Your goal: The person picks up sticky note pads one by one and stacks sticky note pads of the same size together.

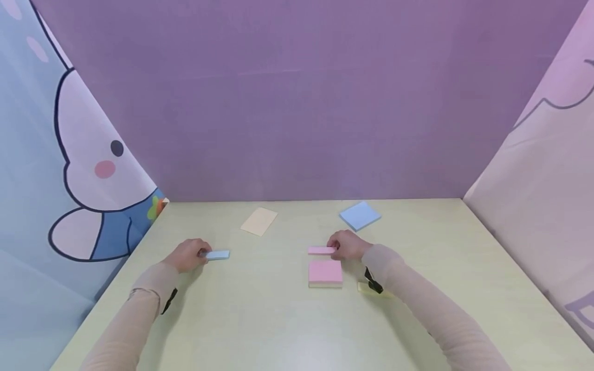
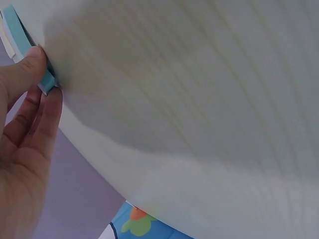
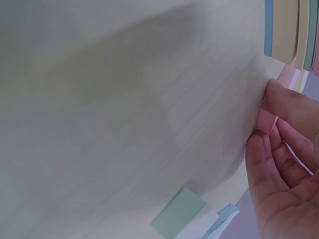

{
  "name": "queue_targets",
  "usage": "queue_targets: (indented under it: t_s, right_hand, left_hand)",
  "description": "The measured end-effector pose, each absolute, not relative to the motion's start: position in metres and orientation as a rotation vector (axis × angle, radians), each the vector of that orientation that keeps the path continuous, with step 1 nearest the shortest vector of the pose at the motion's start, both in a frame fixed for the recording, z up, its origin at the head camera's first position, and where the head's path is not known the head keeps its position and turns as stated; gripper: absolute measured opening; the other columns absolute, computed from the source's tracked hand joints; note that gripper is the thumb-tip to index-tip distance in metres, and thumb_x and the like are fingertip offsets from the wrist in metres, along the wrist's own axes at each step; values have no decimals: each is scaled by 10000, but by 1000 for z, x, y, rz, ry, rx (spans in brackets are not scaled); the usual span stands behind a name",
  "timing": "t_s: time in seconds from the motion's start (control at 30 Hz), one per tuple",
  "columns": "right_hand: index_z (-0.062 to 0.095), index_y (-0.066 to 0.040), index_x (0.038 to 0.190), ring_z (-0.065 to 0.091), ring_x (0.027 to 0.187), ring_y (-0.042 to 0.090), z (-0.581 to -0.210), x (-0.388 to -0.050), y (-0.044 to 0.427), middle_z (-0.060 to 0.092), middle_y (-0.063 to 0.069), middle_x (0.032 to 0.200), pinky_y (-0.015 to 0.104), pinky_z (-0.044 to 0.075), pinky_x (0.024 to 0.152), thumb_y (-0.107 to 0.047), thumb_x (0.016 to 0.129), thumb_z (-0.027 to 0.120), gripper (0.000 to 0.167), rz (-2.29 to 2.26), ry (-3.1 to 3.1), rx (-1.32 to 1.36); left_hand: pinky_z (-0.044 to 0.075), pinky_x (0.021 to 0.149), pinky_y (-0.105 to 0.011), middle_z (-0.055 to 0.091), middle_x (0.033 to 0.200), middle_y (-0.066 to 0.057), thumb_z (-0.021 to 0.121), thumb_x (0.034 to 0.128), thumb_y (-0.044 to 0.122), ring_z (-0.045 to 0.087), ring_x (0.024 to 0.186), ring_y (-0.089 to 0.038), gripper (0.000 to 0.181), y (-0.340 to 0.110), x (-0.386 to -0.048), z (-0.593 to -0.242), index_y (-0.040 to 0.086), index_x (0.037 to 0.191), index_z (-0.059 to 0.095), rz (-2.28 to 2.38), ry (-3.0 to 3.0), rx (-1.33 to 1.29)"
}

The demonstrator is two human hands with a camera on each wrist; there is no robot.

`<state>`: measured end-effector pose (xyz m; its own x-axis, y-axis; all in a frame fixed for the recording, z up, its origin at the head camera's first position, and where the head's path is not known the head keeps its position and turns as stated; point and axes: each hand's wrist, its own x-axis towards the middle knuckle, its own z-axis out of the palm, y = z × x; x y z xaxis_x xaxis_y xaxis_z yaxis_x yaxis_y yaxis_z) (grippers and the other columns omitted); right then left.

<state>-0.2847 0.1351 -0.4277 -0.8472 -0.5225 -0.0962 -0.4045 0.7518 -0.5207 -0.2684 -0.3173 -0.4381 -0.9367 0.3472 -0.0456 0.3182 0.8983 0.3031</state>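
Note:
At the left of the table, the left hand (image 1: pixel 187 255) pinches one end of a narrow light-blue pad (image 1: pixel 218 255); in the left wrist view thumb and fingers hold the blue strip (image 2: pixel 19 35) close to the surface. The right hand (image 1: pixel 348 245) pinches the right end of a narrow pink pad (image 1: pixel 320 250), whose pink end (image 3: pixel 266 119) shows between thumb and fingers in the right wrist view. Just nearer than this pad lies a square stack (image 1: pixel 325 273), pink on top with a pale layer below.
A cream sheet (image 1: pixel 259 221) lies at the back centre, a blue square pad (image 1: pixel 360 215) at the back right. A yellow strip (image 1: pixel 366 289) is partly under the right forearm. A green piece (image 3: pixel 178 213) shows in the right wrist view. A purple backdrop (image 1: pixel 297 103) rises behind the table.

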Motion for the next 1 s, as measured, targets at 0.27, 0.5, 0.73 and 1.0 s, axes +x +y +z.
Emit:
queue_targets:
  t_s: [0.27, 0.5, 0.73, 1.0]
  right_hand:
    - [672, -38, 956, 533, 777, 125, -428, -286, 135, 634, 25, 852, 267, 459, 727, -44, 743, 708, 216, -715, 2724, -730]
    - [670, -37, 960, 544, 787, 129, -430, -287, 136, 636, 28, 861, 272, 466, 732, -45, 737, 713, 227, -730, 2721, -710]
    - [675, -40, 946, 547, 792, 128, -432, -288, 137, 638, 25, 854, 272, 467, 743, -51, 730, 722, 222, -734, 2732, -715]
    - [674, -38, 945, 545, 790, 135, -431, -287, 137, 638, 32, 853, 272, 467, 744, -38, 729, 720, 222, -741, 2725, -716]
  left_hand:
    - [470, 745, -404, 647, 881, -68, 678, 783, 73, 530, 747, -181, 191, -308, -270, -438, 24, 967, 666, 435, 2964, 513]
    - [463, 717, -385, 645, 861, -54, 676, 773, 70, 521, 730, -166, 182, -298, -269, -434, 32, 951, 668, 430, 2965, 567]
    - [464, 696, -364, 648, 831, -46, 682, 757, 70, 535, 718, -151, 150, -281, -269, -427, 47, 905, 677, 406, 2995, 678]
    - [486, 697, -373, 669, 844, -80, 678, 757, 42, 588, 750, -195, 152, -262, -268, -416, 21, 908, 686, 424, 3009, 715]
